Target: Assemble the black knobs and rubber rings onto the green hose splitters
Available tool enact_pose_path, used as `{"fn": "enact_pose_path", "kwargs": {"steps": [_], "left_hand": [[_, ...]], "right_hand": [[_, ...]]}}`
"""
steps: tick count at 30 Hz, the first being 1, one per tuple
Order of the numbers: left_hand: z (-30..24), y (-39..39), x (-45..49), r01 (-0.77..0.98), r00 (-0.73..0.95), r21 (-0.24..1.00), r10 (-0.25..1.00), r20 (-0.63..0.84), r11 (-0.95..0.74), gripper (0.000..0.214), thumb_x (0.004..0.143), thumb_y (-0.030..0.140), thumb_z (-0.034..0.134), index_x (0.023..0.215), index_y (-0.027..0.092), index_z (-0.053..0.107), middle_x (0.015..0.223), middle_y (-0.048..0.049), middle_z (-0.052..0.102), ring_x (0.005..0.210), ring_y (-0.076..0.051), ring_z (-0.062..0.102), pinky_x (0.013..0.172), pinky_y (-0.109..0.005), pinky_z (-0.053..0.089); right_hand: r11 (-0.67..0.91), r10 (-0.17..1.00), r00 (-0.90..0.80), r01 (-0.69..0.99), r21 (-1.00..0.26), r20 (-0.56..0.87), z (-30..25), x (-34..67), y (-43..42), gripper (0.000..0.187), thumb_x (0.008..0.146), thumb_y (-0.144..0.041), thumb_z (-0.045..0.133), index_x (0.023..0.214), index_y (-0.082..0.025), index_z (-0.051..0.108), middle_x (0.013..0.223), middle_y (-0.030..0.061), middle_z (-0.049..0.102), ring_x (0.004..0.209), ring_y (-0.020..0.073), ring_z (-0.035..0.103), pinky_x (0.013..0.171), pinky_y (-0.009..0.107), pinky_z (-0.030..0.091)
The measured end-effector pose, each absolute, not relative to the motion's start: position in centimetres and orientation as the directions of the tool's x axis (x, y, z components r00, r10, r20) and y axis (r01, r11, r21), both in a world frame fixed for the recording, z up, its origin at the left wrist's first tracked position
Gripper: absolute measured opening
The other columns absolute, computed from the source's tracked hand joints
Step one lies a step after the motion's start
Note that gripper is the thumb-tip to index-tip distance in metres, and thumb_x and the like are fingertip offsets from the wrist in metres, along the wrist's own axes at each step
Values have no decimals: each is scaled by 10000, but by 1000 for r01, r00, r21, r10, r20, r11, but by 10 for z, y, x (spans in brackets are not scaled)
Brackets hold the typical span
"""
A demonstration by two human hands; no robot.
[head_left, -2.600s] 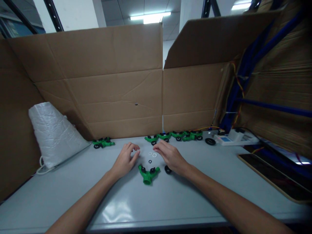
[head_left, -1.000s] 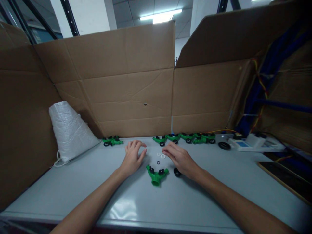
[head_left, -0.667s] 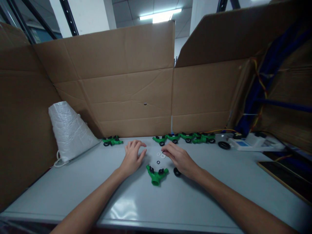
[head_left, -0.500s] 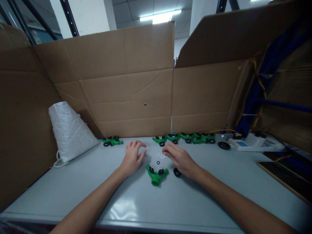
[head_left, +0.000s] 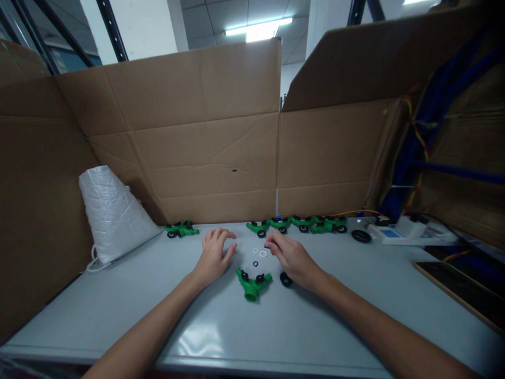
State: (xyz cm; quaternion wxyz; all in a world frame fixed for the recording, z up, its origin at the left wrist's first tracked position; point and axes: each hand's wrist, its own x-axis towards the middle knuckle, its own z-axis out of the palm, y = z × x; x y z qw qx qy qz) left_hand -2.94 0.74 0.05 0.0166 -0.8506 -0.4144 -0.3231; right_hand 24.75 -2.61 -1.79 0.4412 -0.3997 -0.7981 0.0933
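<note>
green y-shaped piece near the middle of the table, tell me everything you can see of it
The green Y-shaped piece looks like plastic, with two black knobs, one on each branch. It lies on the pale table, its wide round opening toward the person and its branches spreading away. A small black ring lies just beyond it. Neither the left hand nor the right hand touches it. Finer detail is too small to tell.

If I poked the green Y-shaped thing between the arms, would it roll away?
Probably not: the green Y-shaped splitter lies with its branches spread. It might slide, since the table looks glossy. Likely stiff too: it looks like molded plastic.
</note>
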Motion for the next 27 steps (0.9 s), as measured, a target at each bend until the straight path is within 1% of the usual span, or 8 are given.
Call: {"fn": "enact_pose_path", "kwargs": {"steps": [2, 6, 13, 19, 24, 27], "left_hand": [[0, 8, -30, 717, 447, 241, 697, 561, -654, 160, 1078, 310, 560, 1222, 265, 615, 1257, -80, 633, 1209, -308, 524, 1047, -489, 398], [-1, 8, -30, 715, 453, 237, 695, 558, -657, 166, 1079, 309, 558, 1229, 265, 612, 1261, -79, 633, 1205, -307, 523, 1044, -487, 396], [-1, 8, -29, 719, 454, 239, 702, 549, -652, 170, 1077, 317, 560, 1229, 263, 616, 1252, -80, 635, 1207, -312, 524, 1027, -489, 402], [-1, 8, -29, 714, 457, 239, 697, 552, -658, 166, 1075, 320, 565, 1222, 263, 613, 1269, -79, 636, 1218, -311, 522, 1038, -490, 402], [-1, 8, -29, 716, 456, 237, 697, 553, -656, 169, 1073, 313, 562, 1228, 266, 610, 1269, -83, 634, 1223, -314, 519, 1038, -494, 402], [-1, 9, -30, 715, 462, 238, 700, 545, -657, 176, 1079, 327, 547, 1233, 268, 609, 1271, -90, 633, 1222, -318, 522, 1037, -496, 403]], "right_hand": [[669, 714, -291, 554, -496, 637, -17, 247, -26, 144, 1128, -268, 441, 1021, -245, 534, 866, 14, 622, 755, 198, 611, 720, 312, 450], [706, 668, -304, 547, -450, 679, -13, 247, -28, 146, 1119, -231, 438, 1033, -243, 555, 929, 41, 634, 817, 208, 619, 768, 321, 479], [748, 615, -339, 538, -389, 712, -10, 247, -29, 171, 1103, -161, 436, 1087, -240, 586, 969, 56, 628, 876, 216, 621, 807, 330, 503], [742, 622, -365, 557, -373, 692, -10, 247, -29, 217, 1108, -147, 423, 1171, -242, 608, 1083, 86, 646, 999, 239, 652, 895, 358, 528], [713, 642, -343, 596, -370, 686, -9, 247, -30, 201, 1100, -161, 448, 1157, -241, 624, 1062, 83, 688, 1014, 260, 672, 921, 390, 539], [691, 657, -324, 621, -371, 681, -11, 247, -29, 228, 1092, -169, 460, 1217, -254, 630, 1113, 83, 727, 1042, 267, 695, 938, 399, 546]]}}
